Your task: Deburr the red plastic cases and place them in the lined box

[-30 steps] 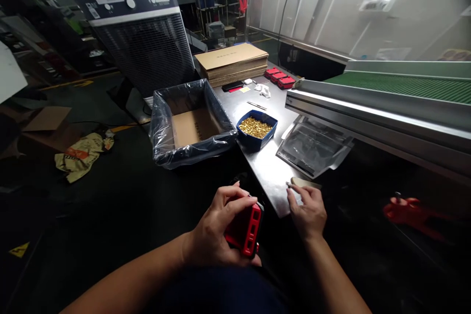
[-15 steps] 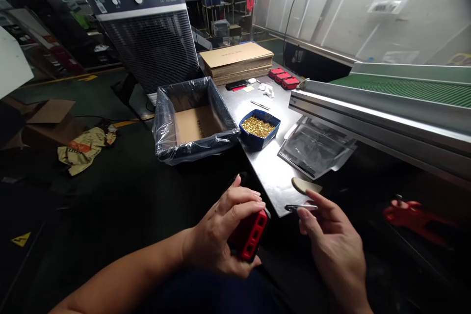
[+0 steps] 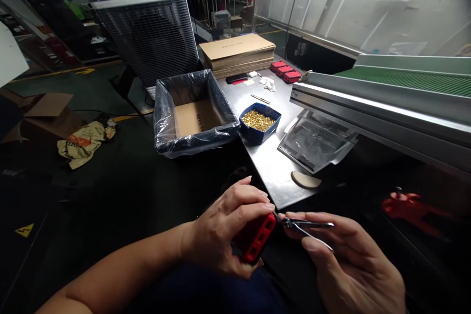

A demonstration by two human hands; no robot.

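My left hand [image 3: 224, 228] is wrapped round a small red and black plastic housing [image 3: 257, 238] held low in front of me. My right hand [image 3: 346, 260] pinches a pair of metal tweezers [image 3: 307, 225], their tip touching the upper end of the housing. Both hands are below the near corner of the steel table [image 3: 272, 176]. A blue tray of small brass parts [image 3: 259, 121] sits further up the table.
A cardboard box lined with a plastic bag [image 3: 193, 113] stands left of the tray. Clear bags [image 3: 316, 142] and a tan oval pad [image 3: 305, 180] lie on the table. Flat cartons [image 3: 239, 51], more red housings [image 3: 285, 71], a green conveyor [image 3: 408, 83] and a dark fan unit [image 3: 147, 24] surround it.
My right hand picked the tweezers off the table edge and brought them down to the housing. My left hand turned the housing slightly toward the right.
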